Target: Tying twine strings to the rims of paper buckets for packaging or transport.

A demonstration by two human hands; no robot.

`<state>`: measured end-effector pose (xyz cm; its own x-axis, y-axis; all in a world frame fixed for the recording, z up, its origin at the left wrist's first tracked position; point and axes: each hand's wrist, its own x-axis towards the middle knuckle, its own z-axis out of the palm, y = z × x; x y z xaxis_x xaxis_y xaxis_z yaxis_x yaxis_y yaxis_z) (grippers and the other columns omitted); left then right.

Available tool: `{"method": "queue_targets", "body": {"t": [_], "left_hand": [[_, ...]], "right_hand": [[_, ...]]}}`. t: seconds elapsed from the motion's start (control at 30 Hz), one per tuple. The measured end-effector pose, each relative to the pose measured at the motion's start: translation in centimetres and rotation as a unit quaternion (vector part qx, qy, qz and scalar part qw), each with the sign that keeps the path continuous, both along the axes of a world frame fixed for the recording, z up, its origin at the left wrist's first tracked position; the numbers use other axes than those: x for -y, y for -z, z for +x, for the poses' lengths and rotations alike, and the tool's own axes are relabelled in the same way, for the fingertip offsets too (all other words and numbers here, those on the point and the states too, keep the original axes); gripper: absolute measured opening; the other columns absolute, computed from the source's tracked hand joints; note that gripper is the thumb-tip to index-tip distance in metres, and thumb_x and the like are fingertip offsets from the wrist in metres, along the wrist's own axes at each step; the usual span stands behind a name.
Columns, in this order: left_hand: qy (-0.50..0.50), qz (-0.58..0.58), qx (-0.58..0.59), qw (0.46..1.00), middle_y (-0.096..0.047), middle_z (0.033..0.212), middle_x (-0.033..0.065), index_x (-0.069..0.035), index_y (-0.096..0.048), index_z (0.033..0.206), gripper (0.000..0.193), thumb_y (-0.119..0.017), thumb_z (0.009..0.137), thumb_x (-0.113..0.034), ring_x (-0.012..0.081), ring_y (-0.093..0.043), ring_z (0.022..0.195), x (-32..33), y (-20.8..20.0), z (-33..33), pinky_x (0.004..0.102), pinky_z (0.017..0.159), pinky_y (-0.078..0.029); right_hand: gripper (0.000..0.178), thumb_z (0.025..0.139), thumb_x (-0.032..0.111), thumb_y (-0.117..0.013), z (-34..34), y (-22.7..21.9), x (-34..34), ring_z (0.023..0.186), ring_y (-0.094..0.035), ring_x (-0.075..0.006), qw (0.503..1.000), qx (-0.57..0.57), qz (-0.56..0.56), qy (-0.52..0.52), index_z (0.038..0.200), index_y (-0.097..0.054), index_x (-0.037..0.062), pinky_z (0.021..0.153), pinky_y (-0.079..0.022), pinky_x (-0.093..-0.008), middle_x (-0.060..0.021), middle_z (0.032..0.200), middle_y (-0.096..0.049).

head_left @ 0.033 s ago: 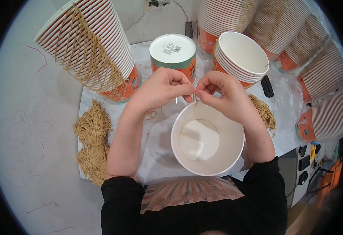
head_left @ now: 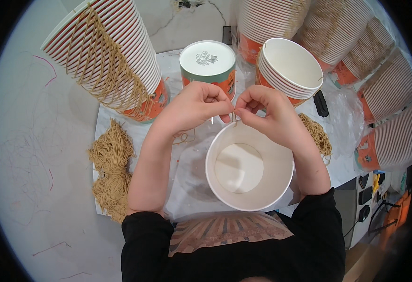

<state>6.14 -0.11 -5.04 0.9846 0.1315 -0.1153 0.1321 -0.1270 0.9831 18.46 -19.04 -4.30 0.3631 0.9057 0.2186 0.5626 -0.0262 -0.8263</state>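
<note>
A white paper bucket [head_left: 248, 199] stands in front of me with its mouth up. Above its far rim, my left hand [head_left: 202, 104] and my right hand [head_left: 267, 109] meet with their fingertips close together. Both are pinching a thin tan cord [head_left: 235, 120], which runs down to the rim between them. A loose curl of the cord lies on the table by my left wrist. How the cord is fixed at the rim is too small to make out.
Bundled tan cords [head_left: 113, 174] lie to the left, a smaller bunch [head_left: 317, 136] to the right. Behind are a tall bucket stack [head_left: 116, 56], an upturned bucket [head_left: 207, 58] and a short stack [head_left: 290, 66]. Plastic-wrapped stacks [head_left: 389, 98] and a black tool [head_left: 321, 103] fill the right.
</note>
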Motion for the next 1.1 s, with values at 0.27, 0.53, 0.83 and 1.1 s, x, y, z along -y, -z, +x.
{"method": "queue_targets", "body": {"t": [0.27, 0.53, 0.83, 1.1], "left_hand": [[-0.019, -0.025, 0.018, 0.999, -0.069, 0.092, -0.0016, -0.002, -0.069, 0.093, 0.006, -0.072, 0.09, -0.007, 0.0035, -0.063, 0.084, 0.17, 0.38, 0.24, 0.02, 0.076, -0.049], [-0.038, -0.033, 0.035, 0.998, -0.07, 0.089, 0.0008, 0.0, -0.069, 0.095, 0.01, -0.073, 0.086, -0.003, 0.0056, -0.064, 0.08, 0.49, 0.91, 0.38, 0.0207, 0.074, -0.051], [-0.046, 0.004, 0.019, 0.999, -0.072, 0.094, 0.0038, 0.001, -0.069, 0.099, 0.013, -0.073, 0.087, -0.002, 0.0076, -0.068, 0.085, 0.25, 0.74, 0.23, 0.0217, 0.078, -0.054], [-0.04, -0.022, 0.013, 0.999, -0.073, 0.094, 0.005, 0.002, -0.069, 0.102, 0.017, -0.073, 0.086, -0.003, 0.0081, -0.069, 0.085, 0.13, 0.69, 0.28, 0.0216, 0.079, -0.055]], "right_hand": [[0.01, 0.092, 0.004, -0.069, -0.29, -0.18, 0.22, 0.082, -0.065, -0.0129, 0.998, 0.05, 0.021, -0.008, 0.098, -0.063, -0.0025, 0.075, -0.053, -0.028, -0.0058, 0.091, -0.065], [0.009, 0.092, 0.002, -0.068, -0.41, -0.37, 0.11, 0.082, -0.066, -0.0151, 0.998, 0.064, 0.024, -0.007, 0.097, -0.062, -0.003, 0.075, -0.053, -0.0291, -0.0075, 0.091, -0.065], [0.014, 0.089, 0.007, -0.072, -0.2, -0.61, 0.33, 0.081, -0.072, -0.0259, 0.994, 0.095, 0.027, 0.046, 0.097, -0.066, -0.0028, 0.073, -0.056, -0.0351, -0.0131, 0.091, -0.069], [0.013, 0.089, 0.007, -0.076, -1.01, -0.83, 0.08, 0.077, -0.07, -0.0165, 0.993, 0.11, -0.002, 0.039, 0.094, -0.071, -0.0037, 0.069, -0.056, -0.0299, -0.0086, 0.084, -0.071]]}}
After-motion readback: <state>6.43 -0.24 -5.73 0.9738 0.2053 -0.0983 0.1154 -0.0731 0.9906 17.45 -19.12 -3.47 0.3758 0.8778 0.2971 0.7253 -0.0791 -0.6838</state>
